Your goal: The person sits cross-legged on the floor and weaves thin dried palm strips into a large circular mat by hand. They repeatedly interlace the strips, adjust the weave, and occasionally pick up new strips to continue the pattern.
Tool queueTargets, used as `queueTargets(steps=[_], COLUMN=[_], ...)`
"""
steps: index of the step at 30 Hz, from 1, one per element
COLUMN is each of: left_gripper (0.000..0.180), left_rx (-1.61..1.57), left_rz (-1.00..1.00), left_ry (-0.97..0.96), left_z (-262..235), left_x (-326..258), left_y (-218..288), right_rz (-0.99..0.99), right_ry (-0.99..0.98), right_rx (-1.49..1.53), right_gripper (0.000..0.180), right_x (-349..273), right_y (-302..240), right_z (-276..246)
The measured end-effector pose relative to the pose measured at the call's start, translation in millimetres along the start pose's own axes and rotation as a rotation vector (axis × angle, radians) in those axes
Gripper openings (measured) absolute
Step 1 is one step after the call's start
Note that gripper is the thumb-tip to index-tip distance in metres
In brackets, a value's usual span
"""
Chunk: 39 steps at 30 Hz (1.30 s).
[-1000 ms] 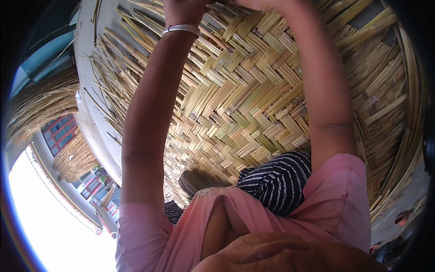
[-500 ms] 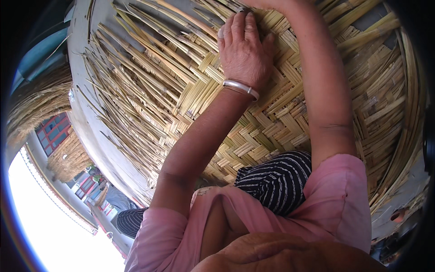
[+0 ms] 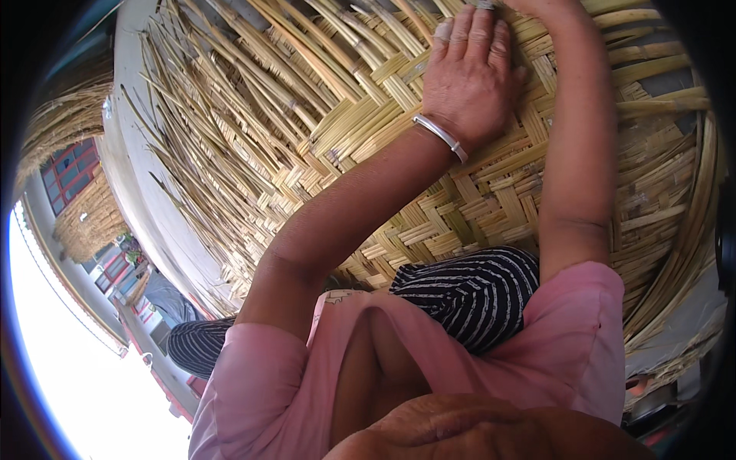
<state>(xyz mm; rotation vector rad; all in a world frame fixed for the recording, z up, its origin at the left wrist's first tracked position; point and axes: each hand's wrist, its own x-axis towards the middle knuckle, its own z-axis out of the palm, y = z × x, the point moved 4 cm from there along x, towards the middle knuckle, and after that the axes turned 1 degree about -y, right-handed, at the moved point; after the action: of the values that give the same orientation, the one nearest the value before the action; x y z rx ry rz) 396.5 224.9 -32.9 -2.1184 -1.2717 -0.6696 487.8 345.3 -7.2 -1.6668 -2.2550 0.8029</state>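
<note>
A large mat of woven bamboo strips (image 3: 491, 192) fills the upper view. My left hand (image 3: 468, 77) lies flat on the weave with its fingers together and nothing in them. A silver bangle (image 3: 441, 138) sits on that wrist. My right forearm (image 3: 575, 153) runs up the right side. Only the wrist of my right hand (image 3: 540, 8) shows at the top edge, right beside the left fingertips, and its fingers are cut off. Loose unwoven strips (image 3: 230, 115) fan out from the mat's left side.
The mat rests on a pale concrete floor (image 3: 130, 161). Dark striped cloth (image 3: 468, 295) covers my legs below pink sleeves (image 3: 567, 330). Buildings with red window frames (image 3: 73, 176) and a thatch pile (image 3: 92, 222) lie at the far left.
My left hand came down from beyond the top edge onto the weave, then slid right, close to my right wrist. The view shifted, and more loose strips show on the left.
</note>
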Motion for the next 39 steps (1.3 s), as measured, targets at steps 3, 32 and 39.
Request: queueTargets(steps=[3,32,39], left_gripper=[0.063,0.054,0.052], left_rx=[-0.447,-0.213,-0.435], left_rz=[-0.232,-0.22,-0.406], left_ry=[-0.526,-0.542,-0.691], left_z=[-36.7,-78.4,-190.0], left_x=[-24.4,-70.3,-138.2], left_y=[17.0,-27.9,-36.9], right_rz=[0.083,-0.044,-0.162], right_ry=[0.006,-0.005,0.026], right_rx=[-0.021,-0.321,-0.515], right_gripper=[0.023,0.05,0.057], right_x=[-2.8,60.2,-31.6], right_y=[-8.7,17.5,-59.6], right_z=[-4.7,39.9,57.1])
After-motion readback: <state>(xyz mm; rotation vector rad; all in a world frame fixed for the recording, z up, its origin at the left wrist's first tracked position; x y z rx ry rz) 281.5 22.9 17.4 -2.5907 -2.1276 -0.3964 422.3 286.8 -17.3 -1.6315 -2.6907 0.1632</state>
